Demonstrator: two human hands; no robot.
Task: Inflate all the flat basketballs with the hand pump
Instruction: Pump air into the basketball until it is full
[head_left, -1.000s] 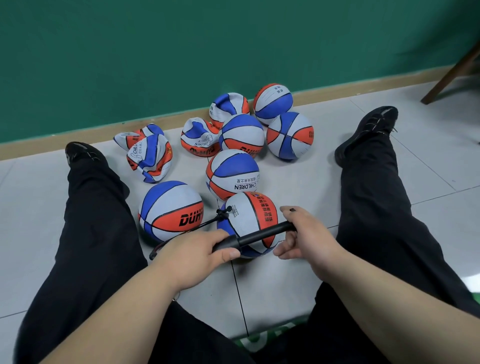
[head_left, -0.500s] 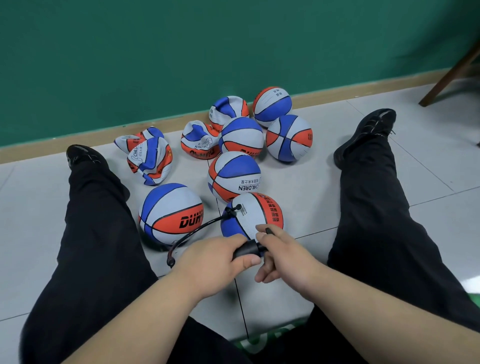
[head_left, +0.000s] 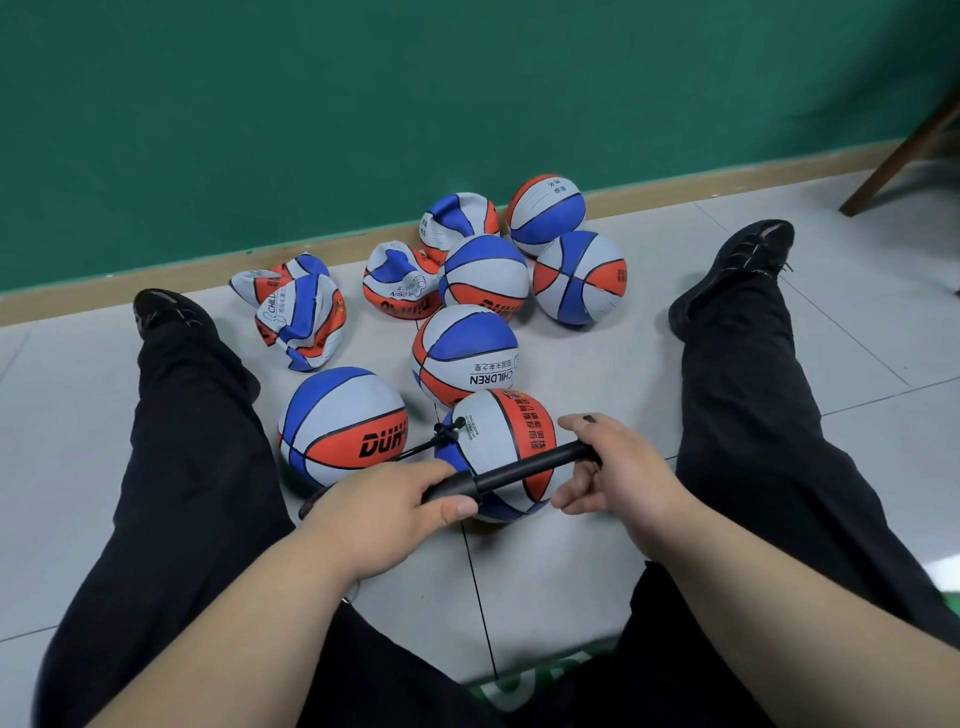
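With the left hand (head_left: 384, 514) fingers curled round the pump (head_left: 519, 470) body and the right hand (head_left: 618, 467) fingers wrapped on its drawn-out handle, just in front of the ball (head_left: 498, 431) on the floor (head_left: 571, 571), a skewed push could roll that ball and yank the hose (head_left: 421, 448) needle from its valve.

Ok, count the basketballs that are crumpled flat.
4. Left flat ball; another flat ball partly hidden behind it; middle flat ball; back flat ball by the wall. Others may be hidden.
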